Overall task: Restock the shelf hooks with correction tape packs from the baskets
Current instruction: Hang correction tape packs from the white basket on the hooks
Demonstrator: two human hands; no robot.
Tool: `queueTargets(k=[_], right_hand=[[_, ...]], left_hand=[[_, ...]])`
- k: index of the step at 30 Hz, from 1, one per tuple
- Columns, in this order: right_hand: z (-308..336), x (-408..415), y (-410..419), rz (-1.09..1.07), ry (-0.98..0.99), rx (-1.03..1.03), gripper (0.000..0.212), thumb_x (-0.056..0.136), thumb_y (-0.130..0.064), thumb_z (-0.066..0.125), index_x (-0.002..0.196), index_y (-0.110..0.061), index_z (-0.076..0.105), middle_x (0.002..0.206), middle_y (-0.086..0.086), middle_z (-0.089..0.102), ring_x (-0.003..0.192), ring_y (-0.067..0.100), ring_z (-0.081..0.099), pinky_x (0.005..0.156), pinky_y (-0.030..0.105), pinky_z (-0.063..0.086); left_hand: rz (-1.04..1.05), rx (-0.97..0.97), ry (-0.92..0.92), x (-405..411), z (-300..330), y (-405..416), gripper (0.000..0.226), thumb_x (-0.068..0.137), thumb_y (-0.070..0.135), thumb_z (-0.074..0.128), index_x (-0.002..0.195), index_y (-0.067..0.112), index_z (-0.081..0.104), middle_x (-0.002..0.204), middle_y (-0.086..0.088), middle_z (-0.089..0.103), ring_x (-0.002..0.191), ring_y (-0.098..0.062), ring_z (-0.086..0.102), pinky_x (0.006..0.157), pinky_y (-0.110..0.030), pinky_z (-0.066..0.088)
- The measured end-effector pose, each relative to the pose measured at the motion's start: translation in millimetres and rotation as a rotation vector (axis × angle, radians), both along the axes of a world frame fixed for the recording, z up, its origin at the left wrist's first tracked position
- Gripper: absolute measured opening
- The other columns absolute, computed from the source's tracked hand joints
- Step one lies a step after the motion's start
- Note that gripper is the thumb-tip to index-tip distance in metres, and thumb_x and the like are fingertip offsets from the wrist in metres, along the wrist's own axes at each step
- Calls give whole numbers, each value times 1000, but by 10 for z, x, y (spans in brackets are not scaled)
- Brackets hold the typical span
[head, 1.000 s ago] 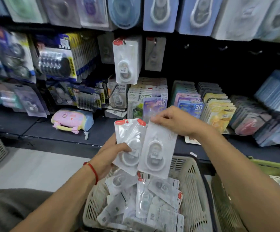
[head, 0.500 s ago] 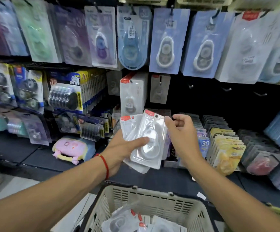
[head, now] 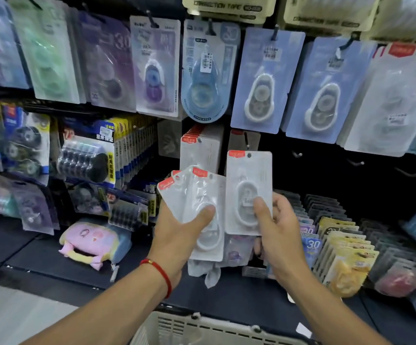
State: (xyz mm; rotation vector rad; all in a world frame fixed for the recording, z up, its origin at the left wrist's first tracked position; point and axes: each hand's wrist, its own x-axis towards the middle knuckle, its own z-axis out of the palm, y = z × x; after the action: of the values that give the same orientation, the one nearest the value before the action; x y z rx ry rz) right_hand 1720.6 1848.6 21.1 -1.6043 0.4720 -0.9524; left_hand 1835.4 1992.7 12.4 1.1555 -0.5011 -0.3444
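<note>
Basket (head: 216, 329) cropped below; hands (head: 177, 235) (head: 280, 235) hide pack (head: 249, 192) bottoms.

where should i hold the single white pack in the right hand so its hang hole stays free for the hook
Hold the single pack by its lower half, coming from below and the right, as the right hand does, thumb on the blister bulge. The pack stands upright, its hang hole at the top beside the red tab, so a low grip probably leaves that end clear to slide onto a hook.
</note>
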Motion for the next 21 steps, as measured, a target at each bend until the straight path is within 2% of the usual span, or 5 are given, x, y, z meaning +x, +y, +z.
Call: queueTargets(k=[3,8,16,18,21], right_hand=[[44,57,-69,-67,-6,-133,14,102,-39,64,114,-32,63,101,0,76,66,12,67,54,29,52],[129,108,-112,-96,-5,-88,16,101,-36,65,116,-29,64,97,-2,76,66,25,70,41,35,54],[199,154,-76,-122,-41,-49,27,99,-45,68,114,-23,67,85,-1,78,40,24,61,39,27,47],[182,177,-104,-108,-47,-12,32,97,-51,68,114,-24,67,87,-3,79,44,23,67,42,27,50],[58,213,-210,-45,52,117,43,96,-53,68,125,-21,63,101,-11,79,74,16,79,57,21,57]], left_hand=[[133,-2,-46,26,-4,23,61,86,16,85,137,32,56,124,12,73,113,-7,71,97,-34,55],[224,15,-60,62,21,89,62,84,18,87,136,33,56,122,13,73,111,-5,71,99,-37,57],[249,-3,-52,27,83,116,65,84,15,86,138,30,54,127,9,71,116,-9,69,105,-42,55],[251,-3,-51,15,86,117,65,84,15,86,138,31,54,127,9,71,116,-9,69,105,-41,55],[238,0,-57,8,80,121,65,84,16,86,138,32,54,127,10,71,115,-8,69,103,-39,55]])
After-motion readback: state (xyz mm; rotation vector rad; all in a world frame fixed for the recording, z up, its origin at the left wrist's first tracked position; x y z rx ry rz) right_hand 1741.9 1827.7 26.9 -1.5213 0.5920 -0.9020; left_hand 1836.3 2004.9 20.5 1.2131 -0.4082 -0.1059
